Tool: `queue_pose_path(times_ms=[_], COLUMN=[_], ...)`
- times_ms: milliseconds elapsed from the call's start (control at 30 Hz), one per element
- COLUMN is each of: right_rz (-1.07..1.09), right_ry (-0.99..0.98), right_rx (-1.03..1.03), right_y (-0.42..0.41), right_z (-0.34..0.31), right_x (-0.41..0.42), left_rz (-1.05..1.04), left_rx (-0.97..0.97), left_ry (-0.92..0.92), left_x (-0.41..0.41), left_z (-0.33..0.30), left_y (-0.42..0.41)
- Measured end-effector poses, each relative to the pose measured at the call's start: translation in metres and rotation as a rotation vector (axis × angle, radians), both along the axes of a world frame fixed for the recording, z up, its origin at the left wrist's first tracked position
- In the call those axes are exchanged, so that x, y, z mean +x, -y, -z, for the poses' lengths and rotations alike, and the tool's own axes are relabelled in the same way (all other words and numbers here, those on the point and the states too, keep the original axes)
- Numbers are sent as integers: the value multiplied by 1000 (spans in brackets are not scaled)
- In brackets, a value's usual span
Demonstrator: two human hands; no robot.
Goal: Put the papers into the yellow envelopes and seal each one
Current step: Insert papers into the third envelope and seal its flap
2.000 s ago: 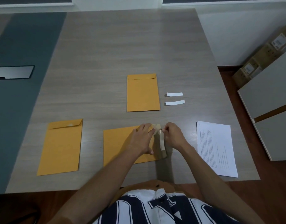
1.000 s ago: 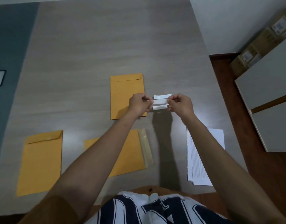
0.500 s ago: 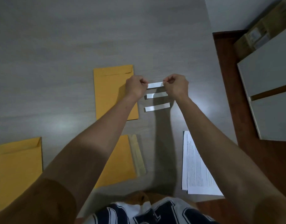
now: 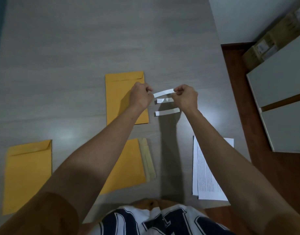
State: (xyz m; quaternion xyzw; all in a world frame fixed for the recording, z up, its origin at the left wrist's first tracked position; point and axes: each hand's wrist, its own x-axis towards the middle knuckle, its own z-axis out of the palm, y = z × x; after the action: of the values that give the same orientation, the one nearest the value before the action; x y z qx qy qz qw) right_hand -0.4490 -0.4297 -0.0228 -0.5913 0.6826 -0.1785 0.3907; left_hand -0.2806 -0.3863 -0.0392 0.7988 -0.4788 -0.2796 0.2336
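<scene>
While setting this peeled strip down: I am keeping it flat beside the others, clear of the sticky flap.
Open envelope (image 4: 127, 167): lying near me, flap (image 4: 146, 160) bared, still needing sealing.
Left hand (image 4: 140, 95): fingers curled by the strip's left end; whether they are pinching it I cannot tell.
Strip (image 4: 163, 93): hanging above two discarded strips (image 4: 167, 112).
Right hand (image 4: 185, 95): pinching its right end.
Papers (image 4: 205, 168): waiting rightward.
</scene>
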Motion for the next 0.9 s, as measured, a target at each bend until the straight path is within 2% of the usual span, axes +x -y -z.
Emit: queue_pose_path(times_ms=[200,433,533,667,900], right_rz=[-56,-197,-223,-235,-259], right_ry=[15,-50,-55,-102,-157], right_rx=[13,169,214,221,155], right_y=[-65,-141,-168,-194,-227], right_z=[-11,5,10,14,16], right_x=[0,4,7,9,10], left_rz=[48,111,152,205,304], left_rx=[-6,88,64,17,85], left_ry=[36,116,132,259,424], left_x=[10,32,39,45,44], left_z=[-16,2,6,6,15], left_y=[-71,-169,-210,-256,-298])
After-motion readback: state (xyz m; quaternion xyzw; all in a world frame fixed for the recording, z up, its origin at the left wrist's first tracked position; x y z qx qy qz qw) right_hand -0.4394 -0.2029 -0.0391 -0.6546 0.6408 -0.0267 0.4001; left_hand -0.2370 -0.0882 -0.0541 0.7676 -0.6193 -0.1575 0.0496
